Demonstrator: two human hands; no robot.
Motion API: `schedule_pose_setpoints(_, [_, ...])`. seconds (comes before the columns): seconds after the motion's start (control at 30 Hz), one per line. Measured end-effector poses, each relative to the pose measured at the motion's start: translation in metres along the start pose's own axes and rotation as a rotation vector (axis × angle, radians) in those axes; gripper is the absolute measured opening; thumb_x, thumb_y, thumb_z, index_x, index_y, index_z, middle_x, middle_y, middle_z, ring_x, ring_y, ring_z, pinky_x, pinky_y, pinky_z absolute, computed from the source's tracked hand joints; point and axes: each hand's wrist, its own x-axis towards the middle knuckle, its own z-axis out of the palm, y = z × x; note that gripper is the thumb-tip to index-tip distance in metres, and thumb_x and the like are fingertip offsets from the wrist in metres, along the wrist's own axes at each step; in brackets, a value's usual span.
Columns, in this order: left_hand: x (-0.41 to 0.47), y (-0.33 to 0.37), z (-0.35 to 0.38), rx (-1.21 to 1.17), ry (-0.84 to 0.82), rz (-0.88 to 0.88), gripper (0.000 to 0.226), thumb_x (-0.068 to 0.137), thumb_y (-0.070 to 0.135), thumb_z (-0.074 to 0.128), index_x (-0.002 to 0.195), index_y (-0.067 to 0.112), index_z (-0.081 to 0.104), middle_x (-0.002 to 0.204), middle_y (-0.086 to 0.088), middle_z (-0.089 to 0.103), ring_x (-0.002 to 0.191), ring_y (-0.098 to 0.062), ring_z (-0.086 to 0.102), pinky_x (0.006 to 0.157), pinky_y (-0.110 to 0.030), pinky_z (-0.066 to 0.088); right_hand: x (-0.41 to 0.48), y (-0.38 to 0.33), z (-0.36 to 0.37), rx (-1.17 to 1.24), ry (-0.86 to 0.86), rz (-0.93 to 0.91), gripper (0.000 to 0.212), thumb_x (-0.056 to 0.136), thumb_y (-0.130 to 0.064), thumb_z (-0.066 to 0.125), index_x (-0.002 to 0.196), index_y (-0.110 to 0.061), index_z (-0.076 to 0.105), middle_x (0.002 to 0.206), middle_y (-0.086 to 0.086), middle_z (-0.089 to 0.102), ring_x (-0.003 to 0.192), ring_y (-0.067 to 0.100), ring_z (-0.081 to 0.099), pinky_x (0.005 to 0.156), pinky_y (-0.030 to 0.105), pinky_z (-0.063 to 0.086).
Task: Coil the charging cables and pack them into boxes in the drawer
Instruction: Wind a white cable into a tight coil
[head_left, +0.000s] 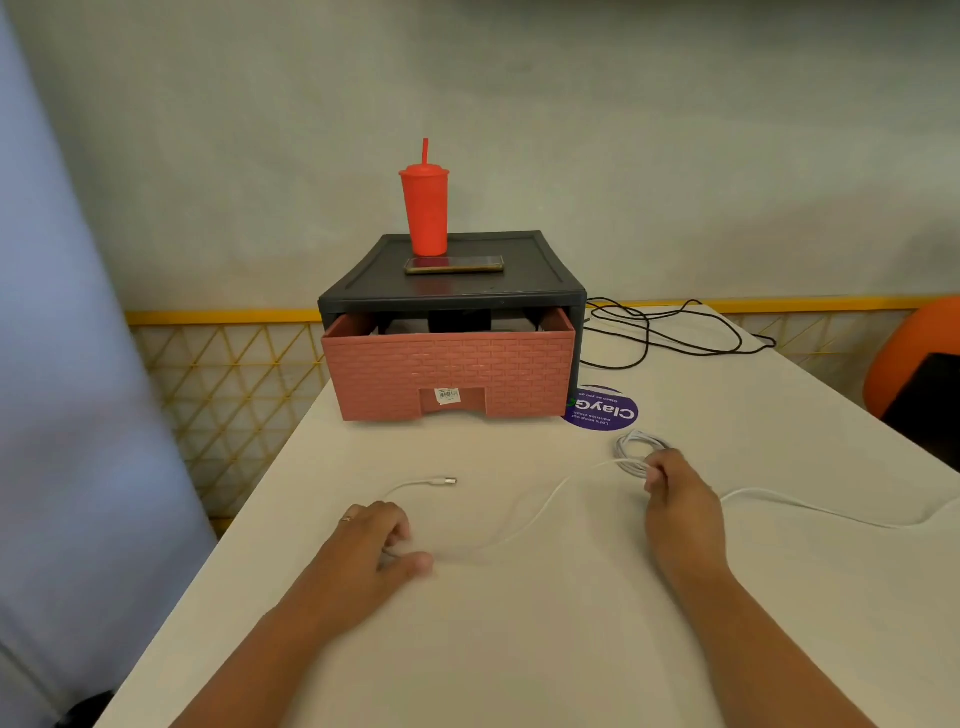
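A white charging cable lies across the white table. My right hand grips a small coil of it near the table's right side. My left hand pinches the loose stretch of the same cable; its plug end lies free just beyond that hand. Another white length trails off to the right edge. The pink brick-patterned drawer is pulled partly out of its black cabinet; dark shapes show inside, too hidden to name.
A red tumbler with a straw and a phone sit on the cabinet top. A black cable sprawls behind on the right. A purple round sticker marks the table. An orange chair stands at the far right.
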Motion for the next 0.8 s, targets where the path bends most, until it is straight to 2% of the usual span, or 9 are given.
schedule_pose_setpoints(0.13, [0.0, 0.01, 0.007, 0.057, -0.006, 0.027, 0.023, 0.087, 0.041, 0.057, 0.07, 0.031, 0.045, 0.081, 0.015, 0.049, 0.088, -0.006, 0.04, 0.069, -0.015, 0.032, 0.002, 0.002, -0.01, 0.191, 0.189, 0.172, 0.014, 0.096, -0.011, 0.038, 0.09, -0.01, 0.051, 0.073, 0.005, 0.053, 0.073, 0.03, 0.047, 0.065, 0.031, 0.032])
schedule_pose_setpoints(0.27, [-0.005, 0.015, 0.009, 0.08, -0.02, 0.063, 0.042, 0.083, 0.063, 0.03, 0.061, 0.026, 0.035, 0.061, 0.011, 0.041, 0.07, -0.006, 0.04, 0.06, -0.017, 0.031, 0.004, 0.006, -0.012, 0.177, 0.214, 0.23, 0.016, 0.096, -0.012, 0.036, 0.096, -0.01, 0.052, 0.081, 0.009, 0.057, 0.081, 0.033, 0.052, 0.067, 0.032, 0.034])
schedule_pose_setpoints(0.33, [-0.008, 0.025, 0.009, -0.114, 0.077, -0.01, 0.047, 0.09, 0.053, 0.04, 0.057, 0.022, 0.03, 0.05, 0.009, 0.033, 0.052, -0.007, 0.033, 0.05, -0.019, 0.026, 0.002, 0.005, -0.008, 0.053, 0.173, 0.149, 0.016, 0.095, -0.011, 0.04, 0.099, -0.01, 0.055, 0.087, 0.011, 0.06, 0.088, 0.036, 0.053, 0.07, 0.036, 0.039])
schedule_pose_setpoints(0.4, [-0.007, 0.035, 0.01, -0.413, 0.222, -0.155, 0.047, 0.094, 0.031, 0.051, 0.053, 0.021, 0.031, 0.048, 0.01, 0.029, 0.047, -0.005, 0.026, 0.048, -0.023, 0.023, -0.002, 0.003, -0.002, -0.146, 0.121, -0.028, 0.021, 0.089, -0.007, 0.049, 0.108, -0.008, 0.059, 0.101, 0.017, 0.063, 0.094, 0.04, 0.053, 0.078, 0.042, 0.041])
schedule_pose_setpoints(0.43, [-0.005, 0.04, 0.01, -0.555, 0.266, -0.232, 0.049, 0.094, 0.027, 0.053, 0.05, 0.021, 0.032, 0.048, 0.01, 0.028, 0.046, -0.005, 0.026, 0.05, -0.025, 0.023, -0.004, 0.001, 0.003, -0.243, 0.077, -0.116, 0.028, 0.086, -0.007, 0.055, 0.114, -0.008, 0.059, 0.108, 0.018, 0.062, 0.095, 0.041, 0.054, 0.08, 0.044, 0.041])
schedule_pose_setpoints(0.5, [0.0, 0.049, 0.01, -0.878, 0.277, -0.336, 0.052, 0.093, 0.028, 0.055, 0.046, 0.023, 0.033, 0.046, 0.007, 0.027, 0.043, -0.008, 0.028, 0.053, -0.027, 0.027, -0.012, -0.007, 0.014, -0.398, -0.028, -0.248, 0.041, 0.082, -0.013, 0.06, 0.122, -0.01, 0.056, 0.113, 0.019, 0.06, 0.093, 0.042, 0.057, 0.077, 0.046, 0.045])
schedule_pose_setpoints(0.6, [0.011, 0.059, 0.015, -1.39, 0.229, -0.437, 0.043, 0.09, 0.026, 0.052, 0.052, 0.022, 0.031, 0.047, 0.007, 0.018, 0.039, -0.008, 0.018, 0.04, -0.022, 0.025, -0.025, -0.019, 0.031, -0.608, -0.133, -0.389, 0.058, 0.069, -0.034, 0.06, 0.125, -0.018, 0.054, 0.108, 0.014, 0.063, 0.082, 0.035, 0.064, 0.064, 0.043, 0.051])
schedule_pose_setpoints(0.7, [0.024, 0.067, 0.021, -1.548, 0.18, -0.48, 0.037, 0.082, 0.031, 0.055, 0.058, 0.02, 0.029, 0.045, 0.008, 0.018, 0.035, -0.005, 0.017, 0.034, -0.017, 0.016, -0.031, -0.026, 0.046, -0.682, -0.175, -0.51, 0.076, 0.063, -0.042, 0.066, 0.133, -0.022, 0.043, 0.12, 0.014, 0.06, 0.098, 0.033, 0.063, 0.074, 0.044, 0.053])
schedule_pose_setpoints(0.8, [0.036, 0.073, 0.027, -1.581, 0.124, -0.507, 0.038, 0.087, 0.03, 0.052, 0.058, 0.018, 0.031, 0.043, 0.008, 0.021, 0.033, -0.004, 0.017, 0.031, -0.016, 0.014, -0.028, -0.029, 0.054, -0.504, -0.204, -0.61, 0.081, 0.07, -0.022, 0.063, 0.142, -0.025, 0.026, 0.139, 0.013, 0.045, 0.122, 0.037, 0.048, 0.091, 0.047, 0.045])
